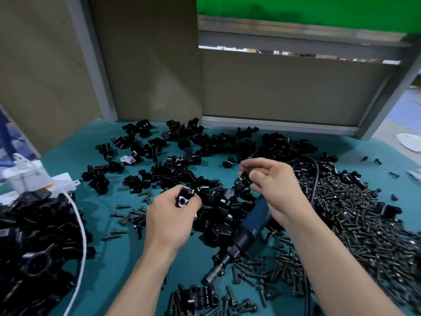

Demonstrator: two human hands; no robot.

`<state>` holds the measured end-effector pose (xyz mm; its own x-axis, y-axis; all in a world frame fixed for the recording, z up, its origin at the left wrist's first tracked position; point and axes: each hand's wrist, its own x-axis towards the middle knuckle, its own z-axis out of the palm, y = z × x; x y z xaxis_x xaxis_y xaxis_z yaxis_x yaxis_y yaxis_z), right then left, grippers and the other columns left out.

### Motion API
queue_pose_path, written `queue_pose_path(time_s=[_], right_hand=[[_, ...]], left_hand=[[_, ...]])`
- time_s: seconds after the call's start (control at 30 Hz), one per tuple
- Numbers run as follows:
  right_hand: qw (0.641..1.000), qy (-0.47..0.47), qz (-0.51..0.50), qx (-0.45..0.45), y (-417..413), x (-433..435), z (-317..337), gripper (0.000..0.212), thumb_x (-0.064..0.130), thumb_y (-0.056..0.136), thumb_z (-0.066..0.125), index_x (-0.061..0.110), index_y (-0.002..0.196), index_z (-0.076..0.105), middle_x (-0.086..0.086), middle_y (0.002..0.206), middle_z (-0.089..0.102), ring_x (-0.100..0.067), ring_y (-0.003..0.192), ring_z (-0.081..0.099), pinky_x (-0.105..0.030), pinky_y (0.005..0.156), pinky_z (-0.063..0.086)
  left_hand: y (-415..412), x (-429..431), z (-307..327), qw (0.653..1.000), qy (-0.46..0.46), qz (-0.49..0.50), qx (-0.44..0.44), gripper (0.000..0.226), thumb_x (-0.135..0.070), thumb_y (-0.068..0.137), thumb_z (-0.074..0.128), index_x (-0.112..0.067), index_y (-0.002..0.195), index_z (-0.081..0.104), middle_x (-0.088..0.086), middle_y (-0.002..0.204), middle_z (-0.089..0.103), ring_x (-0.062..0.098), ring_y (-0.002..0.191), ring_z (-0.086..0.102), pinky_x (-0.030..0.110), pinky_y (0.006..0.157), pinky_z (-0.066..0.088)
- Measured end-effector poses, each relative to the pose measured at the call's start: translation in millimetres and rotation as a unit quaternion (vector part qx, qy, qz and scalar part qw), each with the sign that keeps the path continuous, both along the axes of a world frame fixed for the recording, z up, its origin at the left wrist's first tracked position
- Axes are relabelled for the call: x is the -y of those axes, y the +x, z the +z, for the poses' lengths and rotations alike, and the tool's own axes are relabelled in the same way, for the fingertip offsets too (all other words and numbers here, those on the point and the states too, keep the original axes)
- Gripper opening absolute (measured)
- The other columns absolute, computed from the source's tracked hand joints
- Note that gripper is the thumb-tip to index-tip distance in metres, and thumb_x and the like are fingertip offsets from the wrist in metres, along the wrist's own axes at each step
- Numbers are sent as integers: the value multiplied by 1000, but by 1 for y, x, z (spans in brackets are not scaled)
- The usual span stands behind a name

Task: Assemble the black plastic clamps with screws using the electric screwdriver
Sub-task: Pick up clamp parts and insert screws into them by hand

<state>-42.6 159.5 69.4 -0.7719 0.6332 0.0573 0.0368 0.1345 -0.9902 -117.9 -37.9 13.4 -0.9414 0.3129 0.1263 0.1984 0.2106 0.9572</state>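
Left hand (pixel 170 215): fingers curling round a black clamp half (pixel 183 200).
Right hand (pixel 273 185): fingertips pinching a second clamp half (pixel 244 179).
Electric screwdriver (pixel 247 236): lying near, under the right wrist.

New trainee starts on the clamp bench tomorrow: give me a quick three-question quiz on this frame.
1. Multiple choice: where is the electric screwdriver? A held in the air; B lying on the teal mat; C hanging overhead.
2. True or false: the left hand holds one clamp piece, and the right hand holds another.
3. Fill in: the biggest screw pile lies on the person's ___ side.
Key: 1 B; 2 true; 3 right.
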Motion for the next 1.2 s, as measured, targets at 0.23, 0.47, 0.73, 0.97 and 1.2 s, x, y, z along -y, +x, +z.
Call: queue_pose_path(time_s=[0.23, 0.47, 0.73, 0.97, 1.2], right_hand=[[969, -183, 152, -71, 13, 37, 7, 43, -20, 97, 45, 9, 114, 72, -5, 112, 79, -16, 111, 74, -23, 78, 59], [986, -56, 155, -18, 15, 49, 10, 36, -17, 94, 55, 10, 99, 79, -15, 95, 79, -21, 85, 74, -26, 81, 62], [968, 181, 134, 115, 17, 51, 16, 26, 12, 84, 78, 32, 101, 80, 20, 90, 78, 3, 83, 72, -18, 83, 56], [988, 101, 103, 61, 19, 43, 15, 37, -2, 79, 83, 32, 93, 80, 9, 91, 79, -11, 87, 76, -37, 89, 62], [993, 71, 60, 66, 15, 52, 10, 25, 22, 75, 93, 32, 94, 81, 4, 85, 80, -16, 73, 76, -44, 85, 62]], left_hand=[[16, 0, 11, 990, 27, -105, -88, 30, -61, 81, 75, -31, 85, 74, -9, 73, 73, 8, 67, 68, 17, 60, 50], [15, -2, 13, 994, 64, -59, -59, 13, -35, 74, 76, -32, 87, 77, -6, 71, 72, 12, 65, 67, 31, 61, 54], [20, 2, 12, 989, -45, 48, -131, 39, -28, 73, 84, -57, 97, 70, -21, 89, 73, -2, 85, 69, 27, 75, 59], [15, 1, 8, 995, -22, 16, -99, 27, -16, 80, 80, -40, 87, 72, -15, 72, 72, 5, 66, 67, 17, 52, 49], [16, 0, 3, 983, -67, 5, -170, 27, -26, 91, 76, -50, 103, 70, -20, 93, 66, -3, 90, 62, 27, 73, 54]])
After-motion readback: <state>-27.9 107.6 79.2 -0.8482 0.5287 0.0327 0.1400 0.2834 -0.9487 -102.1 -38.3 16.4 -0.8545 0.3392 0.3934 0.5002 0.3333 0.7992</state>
